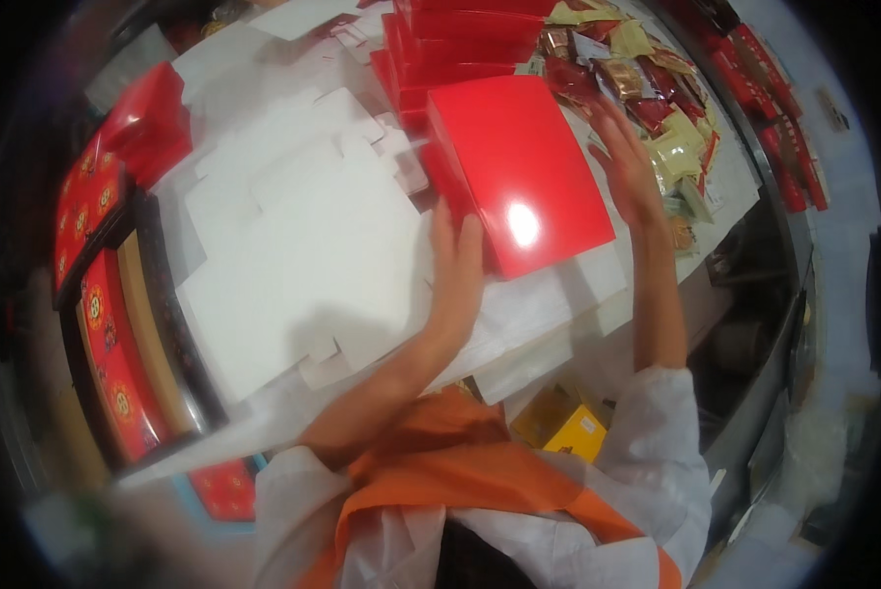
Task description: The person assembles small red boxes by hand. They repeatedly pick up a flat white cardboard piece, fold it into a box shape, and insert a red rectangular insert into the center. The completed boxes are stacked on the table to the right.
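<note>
A glossy red carton [524, 177] stands at the middle of the white-covered table, its top catching a bright reflection. My left hand [455, 260] grips its near left corner, thumb toward the front and fingers along the side wall. Just past the carton's right edge is my right hand [629, 172], open, with fingers stretched forward and nothing visible in it. Its fingertips come close to a heap of small wrapped packets [647, 74] in cream, red and brown. Behind the carton, several more red boxes [460, 39] are stacked.
Flat white cardboard sheets [303, 245] cover the table's left part. Patterned red boxes [116, 344] line the left edge, below a plain red box [151, 123]. A yellow box [576, 432] sits lower, under the near table edge. More red packages [770, 108] lie at far right.
</note>
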Demonstrator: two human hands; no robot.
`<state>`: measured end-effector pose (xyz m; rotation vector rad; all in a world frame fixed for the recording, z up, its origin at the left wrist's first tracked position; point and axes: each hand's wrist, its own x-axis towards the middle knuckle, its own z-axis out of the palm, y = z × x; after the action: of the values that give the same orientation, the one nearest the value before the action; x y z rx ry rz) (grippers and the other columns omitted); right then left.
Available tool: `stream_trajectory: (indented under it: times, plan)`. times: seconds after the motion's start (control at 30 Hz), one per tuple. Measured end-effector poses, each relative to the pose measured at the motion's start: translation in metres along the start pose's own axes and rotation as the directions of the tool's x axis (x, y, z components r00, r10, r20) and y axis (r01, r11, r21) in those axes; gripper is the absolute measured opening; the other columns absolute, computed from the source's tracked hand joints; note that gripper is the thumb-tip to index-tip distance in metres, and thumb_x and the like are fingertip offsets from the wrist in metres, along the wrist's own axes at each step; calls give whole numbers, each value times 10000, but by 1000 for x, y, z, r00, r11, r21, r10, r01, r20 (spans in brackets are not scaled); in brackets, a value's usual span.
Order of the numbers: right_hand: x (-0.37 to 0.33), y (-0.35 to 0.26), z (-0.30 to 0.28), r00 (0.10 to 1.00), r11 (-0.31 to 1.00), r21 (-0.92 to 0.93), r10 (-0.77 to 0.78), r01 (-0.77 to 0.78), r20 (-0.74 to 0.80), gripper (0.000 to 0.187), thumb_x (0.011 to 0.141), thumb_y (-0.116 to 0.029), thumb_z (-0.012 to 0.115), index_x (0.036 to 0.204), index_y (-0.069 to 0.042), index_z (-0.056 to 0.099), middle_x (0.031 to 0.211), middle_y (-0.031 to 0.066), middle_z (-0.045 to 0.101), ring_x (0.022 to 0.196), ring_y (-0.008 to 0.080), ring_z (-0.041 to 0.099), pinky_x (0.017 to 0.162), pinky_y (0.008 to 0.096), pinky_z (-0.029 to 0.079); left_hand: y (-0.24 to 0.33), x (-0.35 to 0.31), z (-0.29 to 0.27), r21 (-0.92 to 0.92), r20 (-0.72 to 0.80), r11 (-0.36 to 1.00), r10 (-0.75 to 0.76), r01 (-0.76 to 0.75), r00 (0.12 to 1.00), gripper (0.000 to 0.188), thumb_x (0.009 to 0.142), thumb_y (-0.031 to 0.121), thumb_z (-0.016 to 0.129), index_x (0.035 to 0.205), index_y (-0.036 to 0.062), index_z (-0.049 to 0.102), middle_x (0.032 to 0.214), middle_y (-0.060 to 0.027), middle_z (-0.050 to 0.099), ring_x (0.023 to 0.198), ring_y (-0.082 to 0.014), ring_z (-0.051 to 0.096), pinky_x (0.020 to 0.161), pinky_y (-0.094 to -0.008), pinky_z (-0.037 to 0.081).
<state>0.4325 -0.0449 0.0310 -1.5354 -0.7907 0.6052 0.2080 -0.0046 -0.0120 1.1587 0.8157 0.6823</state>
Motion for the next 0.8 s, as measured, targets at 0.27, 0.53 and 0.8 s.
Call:
stream_trajectory:
  times: [0.27, 0.53, 0.8]
  plan:
    - [-91, 95, 6, 981, 953, 242, 192, -180, -24, 506, 896, -368, 427, 1277, -47, 343, 1223, 74, 450, 1076, 208, 468, 892, 340, 384, -25, 21, 29, 108, -13, 992, -66, 67, 998, 701, 881, 450, 314, 1343, -37, 110, 1391, -222, 110, 1291, -331, 123, 1052, -374, 132]
    - [-59, 86, 9, 991, 902, 418, 130, -105, -33, 527, 872, -385, 465, 1264, -46, 365, 1222, 63, 444, 1108, 171, 430, 941, 352, 337, -22, 33, 32, -104, -12, 995, -4, 3, 1000, 697, 881, 457, 329, 1323, -59, 171, 1372, -251, 172, 1271, -351, 194, 1039, -379, 177]
    - [-171, 104, 16, 884, 948, 179, -162, 263, -439, 178, 885, -133, 385, 889, 1, 503, 909, 124, 549, 828, 231, 514, 752, 361, 422, 18, -75, -148, 740, -45, 566, 581, -363, 813, 557, 745, -9, 583, 1261, 3, 372, 1305, -172, 369, 1221, -308, 344, 1005, -370, 290]
